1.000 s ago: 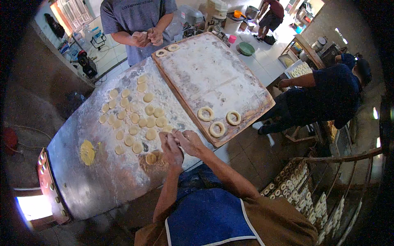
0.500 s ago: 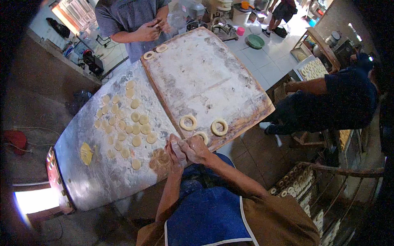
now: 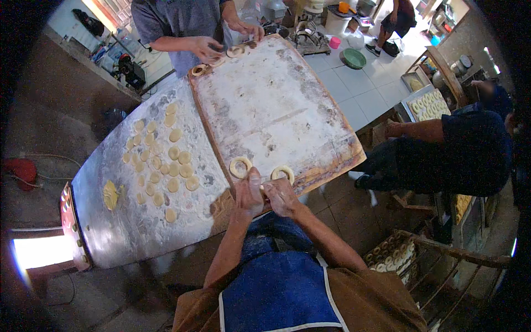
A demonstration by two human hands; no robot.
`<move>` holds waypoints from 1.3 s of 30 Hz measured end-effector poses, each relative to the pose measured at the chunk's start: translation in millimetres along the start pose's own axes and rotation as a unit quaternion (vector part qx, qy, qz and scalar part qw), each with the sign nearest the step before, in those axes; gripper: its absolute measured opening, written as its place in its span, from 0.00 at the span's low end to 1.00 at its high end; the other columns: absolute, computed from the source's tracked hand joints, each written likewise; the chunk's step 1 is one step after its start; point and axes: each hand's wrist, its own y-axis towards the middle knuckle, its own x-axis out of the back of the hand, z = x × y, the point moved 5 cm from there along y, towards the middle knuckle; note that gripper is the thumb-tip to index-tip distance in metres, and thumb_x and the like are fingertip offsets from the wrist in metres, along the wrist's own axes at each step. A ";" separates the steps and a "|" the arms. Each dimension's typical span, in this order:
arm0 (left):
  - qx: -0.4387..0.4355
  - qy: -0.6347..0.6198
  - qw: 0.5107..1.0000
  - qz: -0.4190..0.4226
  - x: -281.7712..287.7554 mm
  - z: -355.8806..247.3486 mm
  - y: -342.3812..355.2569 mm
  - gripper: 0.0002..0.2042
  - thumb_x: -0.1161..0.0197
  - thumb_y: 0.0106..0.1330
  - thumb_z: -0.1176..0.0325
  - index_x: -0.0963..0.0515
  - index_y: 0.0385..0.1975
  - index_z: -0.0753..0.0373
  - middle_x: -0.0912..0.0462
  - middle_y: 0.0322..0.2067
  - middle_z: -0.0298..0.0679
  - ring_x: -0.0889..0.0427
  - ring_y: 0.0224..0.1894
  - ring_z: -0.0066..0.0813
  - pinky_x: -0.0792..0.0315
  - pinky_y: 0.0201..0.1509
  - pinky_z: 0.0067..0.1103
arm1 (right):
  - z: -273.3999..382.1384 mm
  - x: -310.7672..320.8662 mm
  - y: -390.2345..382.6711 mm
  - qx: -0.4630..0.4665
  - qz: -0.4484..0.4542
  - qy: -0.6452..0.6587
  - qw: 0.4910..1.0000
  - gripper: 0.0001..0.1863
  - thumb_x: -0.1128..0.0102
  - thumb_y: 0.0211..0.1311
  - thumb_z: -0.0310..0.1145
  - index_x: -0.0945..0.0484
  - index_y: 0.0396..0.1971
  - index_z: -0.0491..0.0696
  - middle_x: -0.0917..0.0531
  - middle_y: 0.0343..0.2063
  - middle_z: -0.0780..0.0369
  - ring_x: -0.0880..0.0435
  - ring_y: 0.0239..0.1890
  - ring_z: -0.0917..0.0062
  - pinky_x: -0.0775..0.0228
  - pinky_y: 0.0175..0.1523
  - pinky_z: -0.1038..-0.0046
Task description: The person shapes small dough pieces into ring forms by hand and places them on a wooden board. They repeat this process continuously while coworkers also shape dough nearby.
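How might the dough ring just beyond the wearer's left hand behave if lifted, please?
Pale and unbrowned, the dough ring is probably soft and may sag. Surrounding flour may help it release. Lying flat, it seems unlikely to roll.

Downward head view (wide fisheye)

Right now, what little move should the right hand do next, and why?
I'd probably lift the right hand straight up: in this view it overlaps a dough ring on the floury board, and sliding sideways might squash that ring.
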 end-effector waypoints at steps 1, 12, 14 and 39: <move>-0.015 0.011 1.000 0.003 -5.1 1.3 -0.6 0.11 0.46 0.70 0.59 0.27 0.40 0.61 0.26 0.29 0.33 0.25 0.31 0.27 0.29 0.31 0.24 | -1.3 3.9 1.9 -0.013 0.028 -0.045 0.998 0.23 0.58 0.67 0.45 0.32 0.17 0.43 0.31 0.14 0.54 0.33 0.18 0.56 0.40 0.26 0.60; -0.271 0.315 0.907 -0.064 -24.9 -32.3 5.5 0.13 0.46 0.71 0.60 0.29 0.42 0.66 0.25 0.31 0.41 0.24 0.33 0.35 0.28 0.40 0.28 | 8.0 40.7 17.3 0.021 -0.026 0.093 0.995 0.12 0.39 0.58 0.37 0.22 0.29 0.41 0.19 0.23 0.55 0.23 0.24 0.60 0.31 0.32 0.64; -0.152 0.298 0.942 -0.028 -29.5 -7.7 22.4 0.14 0.47 0.72 0.60 0.27 0.42 0.66 0.22 0.32 0.44 0.23 0.35 0.40 0.28 0.44 0.33 | 20.9 52.4 26.7 0.020 -0.101 0.003 0.995 0.14 0.34 0.54 0.34 0.23 0.35 0.41 0.18 0.23 0.54 0.21 0.25 0.59 0.28 0.34 0.64; -0.038 0.378 0.912 -0.154 200.8 10.6 18.3 0.07 0.38 0.62 0.67 0.23 0.36 0.61 0.21 0.35 0.41 0.23 0.42 0.42 0.33 0.50 0.35 | 20.6 -161.2 100.4 0.178 -0.069 -0.349 0.918 0.12 0.35 0.52 0.30 0.22 0.37 0.46 0.21 0.33 0.52 0.25 0.40 0.55 0.34 0.46 0.56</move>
